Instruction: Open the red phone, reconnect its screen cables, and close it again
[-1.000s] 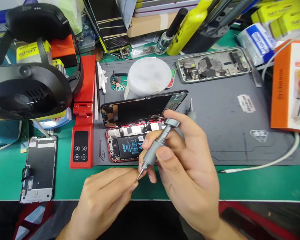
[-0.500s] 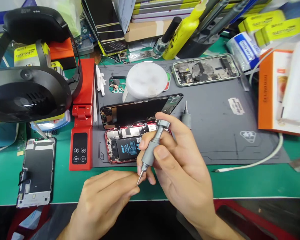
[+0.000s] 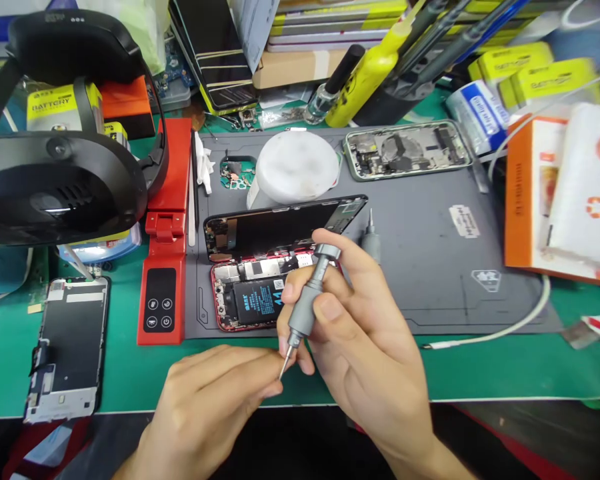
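My right hand (image 3: 365,333) is closed around a grey screwdriver (image 3: 305,307), one fingertip on its cap, the tip slanting down to the left. My left hand (image 3: 225,393) pinches at the screwdriver's tip; anything tiny between its fingers is too small to make out. Behind my hands lies an opened red phone (image 3: 255,293), its battery showing, partly covered by my right fingers. Its black screen (image 3: 280,227) stands tilted up along the far edge and leans by a round white object (image 3: 297,167). A second grey screwdriver (image 3: 371,243) is just beyond my right hand.
A red device (image 3: 165,267) and black headset (image 3: 60,180) are at left, above a loose phone screen (image 3: 70,347). Another opened phone (image 3: 407,150) lies on the grey mat (image 3: 430,260). A white cable (image 3: 510,330), orange box (image 3: 523,193) and yellow bottle (image 3: 365,73) are also around.
The view has shifted slightly. My hands keep nearly the same pose, with the screwdriver tip still at my left fingers.
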Available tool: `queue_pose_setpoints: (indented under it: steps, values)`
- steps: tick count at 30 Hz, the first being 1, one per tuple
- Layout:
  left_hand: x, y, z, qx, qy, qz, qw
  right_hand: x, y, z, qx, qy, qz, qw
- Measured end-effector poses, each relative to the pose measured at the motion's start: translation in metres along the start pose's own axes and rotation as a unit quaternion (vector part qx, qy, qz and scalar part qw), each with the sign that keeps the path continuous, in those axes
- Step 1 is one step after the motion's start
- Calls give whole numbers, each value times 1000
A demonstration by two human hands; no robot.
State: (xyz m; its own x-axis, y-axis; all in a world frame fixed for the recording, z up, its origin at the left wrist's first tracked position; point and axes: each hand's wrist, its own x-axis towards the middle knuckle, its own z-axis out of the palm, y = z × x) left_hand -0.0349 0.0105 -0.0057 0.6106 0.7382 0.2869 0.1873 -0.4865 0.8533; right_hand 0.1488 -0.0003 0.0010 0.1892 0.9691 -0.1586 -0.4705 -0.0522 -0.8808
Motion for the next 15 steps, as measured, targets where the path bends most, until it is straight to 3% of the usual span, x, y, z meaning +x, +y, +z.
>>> queue_pose_setpoints:
  steps: [4, 7, 11, 15]
  values:
    - [1, -1, 2, 8, 11, 7, 1000, 0, -3, -2, -3, 9, -9, 1000]
    - [1, -4, 3, 19, 12, 5, 1000, 1, -8, -6, -88, 60, -117, 987]
    - [0, -7, 4, 20, 13, 21, 1000, 15, -5, -17, -261, 115, -288, 914]
    - [0, -10, 4, 36, 6, 38, 999, 35, 5, -20, -368, 73, -406, 833]
